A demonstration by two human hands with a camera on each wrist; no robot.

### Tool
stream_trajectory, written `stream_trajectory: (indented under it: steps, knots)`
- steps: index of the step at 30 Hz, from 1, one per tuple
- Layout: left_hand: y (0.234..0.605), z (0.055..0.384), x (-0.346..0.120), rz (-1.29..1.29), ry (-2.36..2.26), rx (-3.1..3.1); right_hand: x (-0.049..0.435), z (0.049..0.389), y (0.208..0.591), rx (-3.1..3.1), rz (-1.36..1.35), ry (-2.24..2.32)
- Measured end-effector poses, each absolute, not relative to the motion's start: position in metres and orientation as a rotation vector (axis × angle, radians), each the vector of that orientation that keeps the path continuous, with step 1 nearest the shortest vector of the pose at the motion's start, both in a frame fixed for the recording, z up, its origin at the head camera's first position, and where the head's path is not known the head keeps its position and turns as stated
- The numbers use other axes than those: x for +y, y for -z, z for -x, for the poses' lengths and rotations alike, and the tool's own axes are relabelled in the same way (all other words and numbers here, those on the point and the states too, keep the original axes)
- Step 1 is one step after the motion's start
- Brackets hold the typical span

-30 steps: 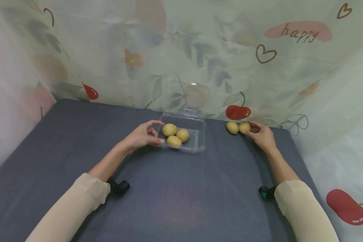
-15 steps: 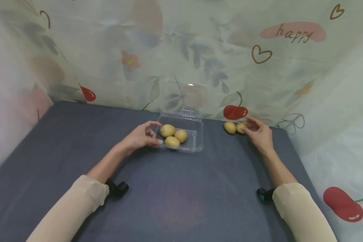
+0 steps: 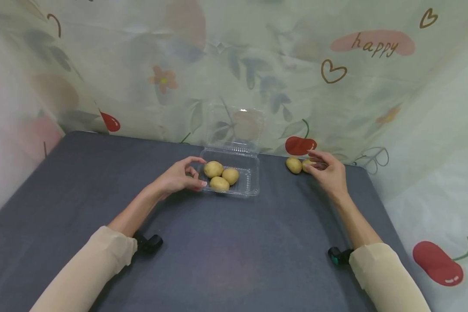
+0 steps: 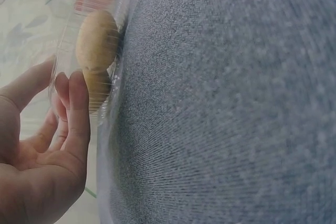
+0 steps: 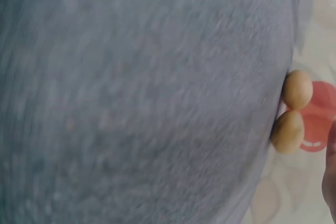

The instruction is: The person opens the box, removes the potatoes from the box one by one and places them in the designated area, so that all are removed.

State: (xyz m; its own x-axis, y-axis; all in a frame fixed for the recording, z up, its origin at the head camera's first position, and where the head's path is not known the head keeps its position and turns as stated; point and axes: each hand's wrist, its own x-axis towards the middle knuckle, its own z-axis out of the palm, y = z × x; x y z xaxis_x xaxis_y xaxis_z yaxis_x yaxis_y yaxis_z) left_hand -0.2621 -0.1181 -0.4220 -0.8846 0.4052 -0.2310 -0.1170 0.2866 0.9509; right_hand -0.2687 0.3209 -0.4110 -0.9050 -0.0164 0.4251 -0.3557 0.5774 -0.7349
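A clear plastic clamshell container (image 3: 248, 184) stands at the back of the table with its lid (image 3: 234, 125) raised. Three yellow potatoes sit grouped at its left end, one potato (image 3: 213, 169) behind the others. My left hand (image 3: 179, 177) grips that left end, thumb at the front corner and index finger at the back; the left wrist view has its fingertips (image 4: 79, 90) against the ribbed wall. To the right, two loose potatoes (image 5: 287, 132) lie side by side. Over the right one hovers my right hand (image 3: 329, 175), its fingers apart and holding nothing, partly covering it in the head view.
A dark grey cloth (image 3: 226, 242) covers the table. Behind it hangs a pale curtain (image 3: 132, 56) printed with cherries and flowers, close to the back edge. Dark cameras are strapped at the left wrist (image 3: 150, 244) and right wrist (image 3: 338, 255).
My right hand has let go of the right potato, lifted slightly and shifted left over it. The left hand has stayed on the container. The head view has drifted a little.
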Motion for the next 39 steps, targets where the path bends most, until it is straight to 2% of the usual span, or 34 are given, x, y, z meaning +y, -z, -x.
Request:
stream_trajectory:
  steps: [9,39]
  knots:
    - [0.419,0.263,-0.118,-0.243,-1.646,2.096,0.289,0.25,0.382,-2.428,-0.442,-1.328]
    - [0.42,0.263,-0.117,-0.225,-1.667,2.08,0.232,0.243,0.37,-2.487,-0.702,-1.599]
